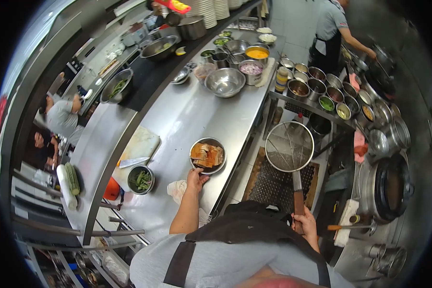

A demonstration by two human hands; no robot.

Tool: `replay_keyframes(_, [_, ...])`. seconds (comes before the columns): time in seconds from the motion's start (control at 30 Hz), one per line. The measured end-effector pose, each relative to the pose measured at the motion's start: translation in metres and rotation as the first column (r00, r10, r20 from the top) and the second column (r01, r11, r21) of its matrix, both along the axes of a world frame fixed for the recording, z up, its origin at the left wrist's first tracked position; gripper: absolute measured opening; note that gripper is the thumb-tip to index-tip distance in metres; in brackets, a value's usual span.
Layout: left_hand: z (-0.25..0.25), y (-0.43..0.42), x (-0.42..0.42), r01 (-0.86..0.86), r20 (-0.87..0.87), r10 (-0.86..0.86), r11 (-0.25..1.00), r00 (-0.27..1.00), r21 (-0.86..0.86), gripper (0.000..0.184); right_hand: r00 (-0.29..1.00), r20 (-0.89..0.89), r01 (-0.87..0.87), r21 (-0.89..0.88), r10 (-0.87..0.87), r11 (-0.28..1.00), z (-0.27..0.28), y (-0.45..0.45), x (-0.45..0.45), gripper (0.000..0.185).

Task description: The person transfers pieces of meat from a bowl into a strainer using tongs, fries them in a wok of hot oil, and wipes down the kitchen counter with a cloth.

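My left hand (197,181) grips the near rim of a round metal bowl (224,163) that rests on the steel counter. Sliced browned meat (208,154) fills this bowl. In my right hand (306,226) is the wooden handle of a large round mesh strainer (290,146), its fingers closed around it. The strainer hangs over the dark perforated floor mat, to the right of the counter. A crumpled white cloth (176,190) lies beside my left wrist. Left of it stands a metal pot of green vegetables (141,180).
A cutting board (146,144) bears a knife (133,162) on the left. Metal bowls (225,83) and containers line the counter's far end. Several sauce pots (317,86) stand ahead right, near a co-worker (329,29). A lidded cooker (391,187) occupies the right side.
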State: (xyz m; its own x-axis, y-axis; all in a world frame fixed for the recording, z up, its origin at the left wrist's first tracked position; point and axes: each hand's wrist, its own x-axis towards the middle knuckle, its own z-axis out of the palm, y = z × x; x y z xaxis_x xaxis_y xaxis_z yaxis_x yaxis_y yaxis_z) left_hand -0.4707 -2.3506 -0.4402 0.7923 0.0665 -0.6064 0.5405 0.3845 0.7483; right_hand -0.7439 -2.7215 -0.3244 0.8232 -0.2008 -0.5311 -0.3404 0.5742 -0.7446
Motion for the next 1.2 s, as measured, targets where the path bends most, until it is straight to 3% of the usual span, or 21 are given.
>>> replay_keyframes(0.17, [0.009,-0.015,-0.008,0.049,-0.037,-0.053,0.993,0.998,-0.107,0.043,0.999,0.012,-0.034,-0.022,0.034,0.999,-0.014,-0.001,-0.004,0.054])
replay_keyframes(0.3, [-0.007,-0.024,-0.001,-0.002,-0.062,-0.011,0.979,0.998,-0.202,0.040,1.000,-0.003,-0.003,-0.046,0.003,0.999,-0.020,0.002,-0.006,0.055])
replay_keyframes(0.5, [-0.016,-0.032,0.010,-0.099,-0.031,0.095,0.978,0.995,-0.183,0.036,1.000,0.009,0.028,-0.027,-0.028,0.999,-0.017,0.008,-0.012,0.052])
replay_keyframes(0.77, [-0.011,-0.030,0.007,-0.080,-0.047,0.073,0.981,0.996,-0.175,0.034,1.000,0.030,0.009,-0.062,-0.007,0.998,-0.021,0.013,-0.021,0.045])
replay_keyframes(0.83, [-0.015,-0.028,0.008,-0.073,-0.044,0.066,0.979,0.997,-0.192,0.033,0.999,-0.033,0.012,-0.130,-0.016,0.991,-0.011,0.018,-0.020,0.042])
replay_keyframes(0.87, [-0.017,-0.028,0.009,-0.072,-0.047,0.064,0.977,0.997,-0.199,0.033,0.997,0.003,0.078,-0.035,-0.078,0.996,-0.029,0.015,-0.020,0.044])
replay_keyframes(1.0, [-0.024,-0.027,0.012,-0.021,-0.053,0.013,0.989,0.999,-0.149,0.037,0.994,-0.070,-0.098,-0.252,0.083,0.963,-0.033,0.003,-0.019,0.042])
replay_keyframes(1.2, [-0.024,-0.027,0.010,-0.048,-0.014,0.046,0.987,0.999,-0.151,0.041,0.990,-0.137,0.022,-0.159,-0.044,0.987,-0.002,0.016,-0.007,0.047])
